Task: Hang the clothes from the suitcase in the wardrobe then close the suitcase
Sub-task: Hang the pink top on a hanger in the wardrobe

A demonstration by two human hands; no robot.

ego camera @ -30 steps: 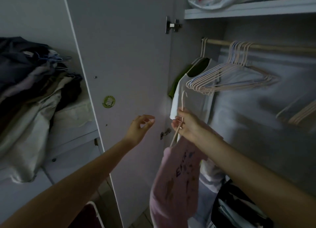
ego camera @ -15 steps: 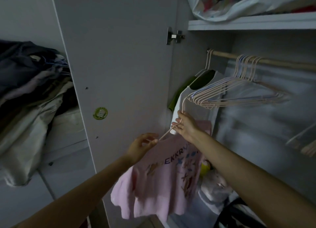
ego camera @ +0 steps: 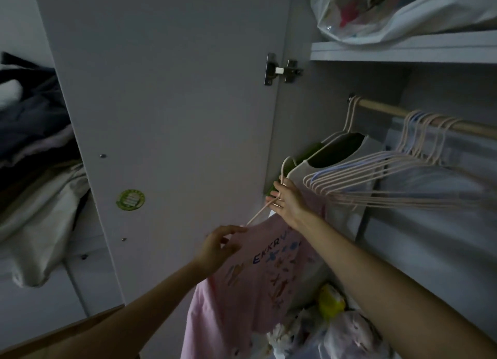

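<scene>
A pink printed T-shirt (ego camera: 258, 283) hangs on a pale pink hanger (ego camera: 259, 212) in front of the open wardrobe. My right hand (ego camera: 287, 201) grips the hanger at its neck, just under the hook. My left hand (ego camera: 217, 248) pinches the shirt's left shoulder at the hanger's end. The wooden rail (ego camera: 430, 117) runs above and to the right. A white garment (ego camera: 333, 167) and a green one (ego camera: 309, 154) hang at the rail's left end. The suitcase is out of sight.
Several empty pink hangers (ego camera: 382, 175) hang on the rail right of the white garment. The open door (ego camera: 166, 143) stands on the left. A shelf (ego camera: 403, 49) carries a plastic bag (ego camera: 390, 11). Bags (ego camera: 349, 334) lie on the wardrobe floor. Piled clothes (ego camera: 35, 170) lie far left.
The shirt has risen and spread out on the hanger. My left hand, empty a second ago, has taken hold of the shirt's left shoulder. My view has tilted upward.
</scene>
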